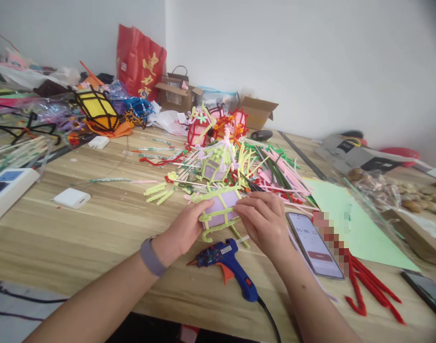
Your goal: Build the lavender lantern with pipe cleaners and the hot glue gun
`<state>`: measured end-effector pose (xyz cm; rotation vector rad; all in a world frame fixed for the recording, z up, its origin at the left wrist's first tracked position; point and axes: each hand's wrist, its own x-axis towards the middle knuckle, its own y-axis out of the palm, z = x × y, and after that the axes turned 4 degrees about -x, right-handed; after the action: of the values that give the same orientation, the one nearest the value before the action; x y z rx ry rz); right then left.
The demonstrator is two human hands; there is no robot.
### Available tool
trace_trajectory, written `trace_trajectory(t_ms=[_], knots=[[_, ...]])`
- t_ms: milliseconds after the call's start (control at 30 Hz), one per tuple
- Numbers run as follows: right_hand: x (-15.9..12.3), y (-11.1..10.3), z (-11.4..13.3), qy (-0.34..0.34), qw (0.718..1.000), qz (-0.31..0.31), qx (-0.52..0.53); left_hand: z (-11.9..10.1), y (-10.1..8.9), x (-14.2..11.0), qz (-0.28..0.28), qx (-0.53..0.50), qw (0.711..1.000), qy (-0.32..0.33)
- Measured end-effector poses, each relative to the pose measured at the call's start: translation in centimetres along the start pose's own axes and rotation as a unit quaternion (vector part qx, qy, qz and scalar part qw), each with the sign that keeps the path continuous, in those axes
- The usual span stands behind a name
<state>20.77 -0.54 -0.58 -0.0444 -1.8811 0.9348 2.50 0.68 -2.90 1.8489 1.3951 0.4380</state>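
"That black cord (269, 319) below the right hand (264, 221), where does it lead?"

"To a blue glue gun (241, 276), lying on the table (106, 228) just below both hands"

"And the hands?"

"The left hand (184, 228) is curled, thumb gripping one end of a lilac lantern (217, 207); the right has its fingers bent, thumb and fingertips closed at the other end"

"Beyond?"

"A lit phone (312, 238) beside the right hand, a second lantern (213, 171) past the fingers, a red bag (135, 62) farthest back"
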Motion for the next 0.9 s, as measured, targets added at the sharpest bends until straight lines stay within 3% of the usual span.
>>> trace_trajectory(t_ms=[767, 900], knots=[[-0.51, 0.40, -0.28, -0.015, 1.000, 0.021, -0.011, -0.44, 0.61, -0.76, -0.025, 0.015, 1.000, -0.002], [-0.45, 0.40, -0.19, -0.018, 1.000, 0.024, -0.007, -0.41, 0.48, -0.62, -0.001, 0.019, 1.000, -0.020]])
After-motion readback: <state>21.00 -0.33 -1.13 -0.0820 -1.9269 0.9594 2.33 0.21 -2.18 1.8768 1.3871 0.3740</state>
